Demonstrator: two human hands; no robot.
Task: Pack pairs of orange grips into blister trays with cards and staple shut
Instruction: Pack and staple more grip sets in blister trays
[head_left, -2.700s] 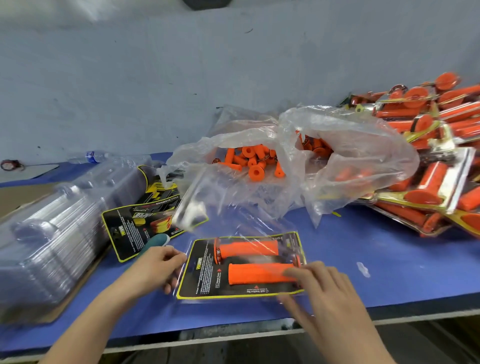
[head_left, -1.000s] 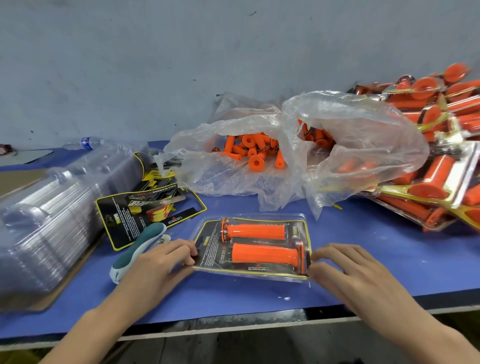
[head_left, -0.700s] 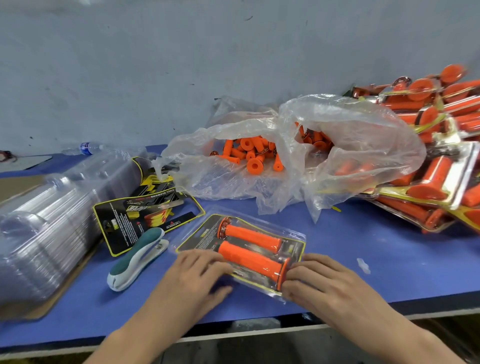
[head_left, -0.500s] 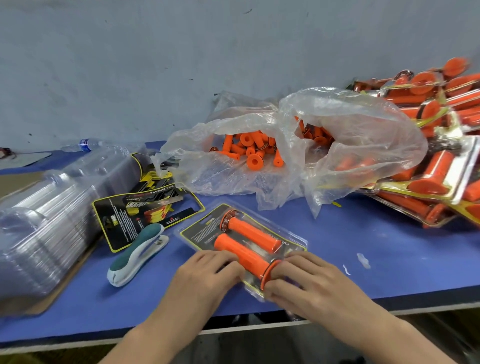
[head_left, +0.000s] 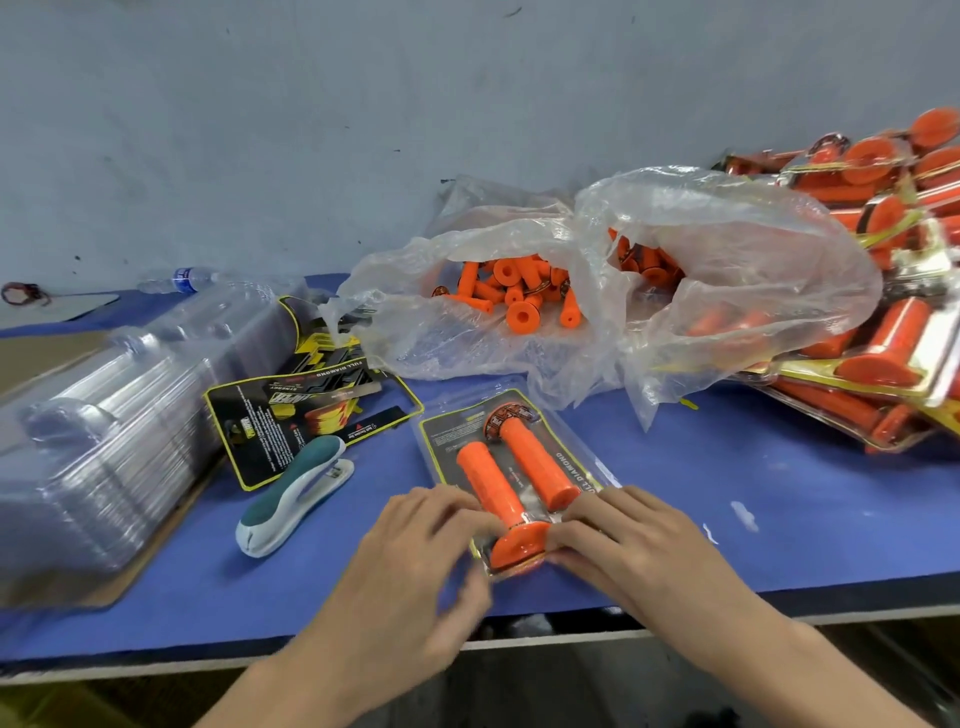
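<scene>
A clear blister pack (head_left: 452, 434) with a black and yellow card and two orange grips (head_left: 535, 467) lies on the blue table, its long side now pointing away from me. My left hand (head_left: 415, 566) holds its near left edge, fingers on top and thumb at the near rim. My right hand (head_left: 639, 545) holds the near right corner the same way. A teal and white stapler (head_left: 293, 493) lies just left of the pack, untouched.
A stack of empty clear trays (head_left: 104, 431) fills the left. Loose cards (head_left: 306, 410) lie beside it. A plastic bag (head_left: 727, 249) with several loose orange grips sits behind. Finished packs (head_left: 883, 338) pile up at the right. The table's front edge (head_left: 779, 605) runs under my wrists.
Both hands have turned the closed pack clockwise from lying crosswise to pointing away from me, and slid to its near end. The stapler stays where it was.
</scene>
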